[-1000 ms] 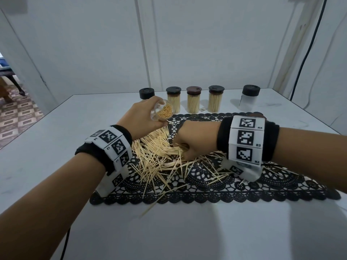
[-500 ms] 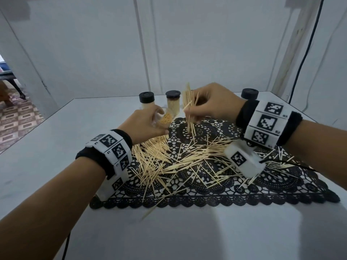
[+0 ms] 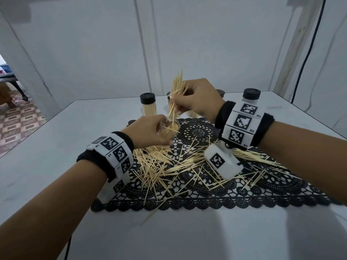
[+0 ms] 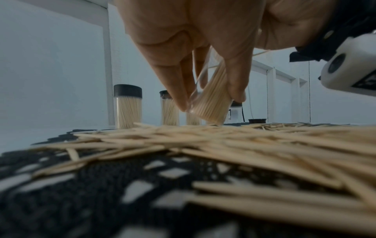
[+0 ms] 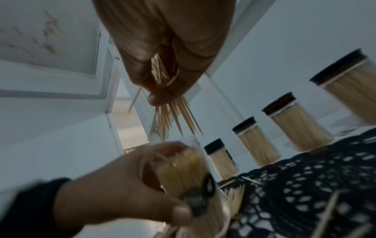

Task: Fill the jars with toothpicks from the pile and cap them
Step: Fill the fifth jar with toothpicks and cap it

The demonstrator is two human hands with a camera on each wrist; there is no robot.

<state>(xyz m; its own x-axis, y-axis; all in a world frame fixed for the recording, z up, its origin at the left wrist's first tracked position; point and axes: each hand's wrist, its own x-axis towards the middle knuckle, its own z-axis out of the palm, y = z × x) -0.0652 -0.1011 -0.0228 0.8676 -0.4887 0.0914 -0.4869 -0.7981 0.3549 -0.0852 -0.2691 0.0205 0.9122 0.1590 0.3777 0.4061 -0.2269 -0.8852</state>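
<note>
My left hand [image 3: 150, 131] grips a clear open jar [image 3: 170, 131] partly filled with toothpicks, tilted toward my right hand; the same jar [image 4: 211, 103] shows between the fingers in the left wrist view. My right hand [image 3: 195, 98] pinches a bundle of toothpicks [image 3: 176, 91] upright just above the jar mouth, their lower tips reaching into it. In the right wrist view the bundle [image 5: 168, 116] points down at the jar [image 5: 183, 169]. A loose pile of toothpicks [image 3: 169, 164] lies spread over the black lace mat [image 3: 206, 201].
Capped jars full of toothpicks stand in a row at the back of the mat, one [image 3: 148, 106] at the left. A black-capped clear jar [image 3: 251, 95] stands at the back right. A loose black cap [image 4: 257, 120] lies on the table [image 3: 56, 147].
My right hand has lifted from the pile with a pinch of toothpicks and brought them over the jar. The left hand has tilted the jar's mouth up toward them.
</note>
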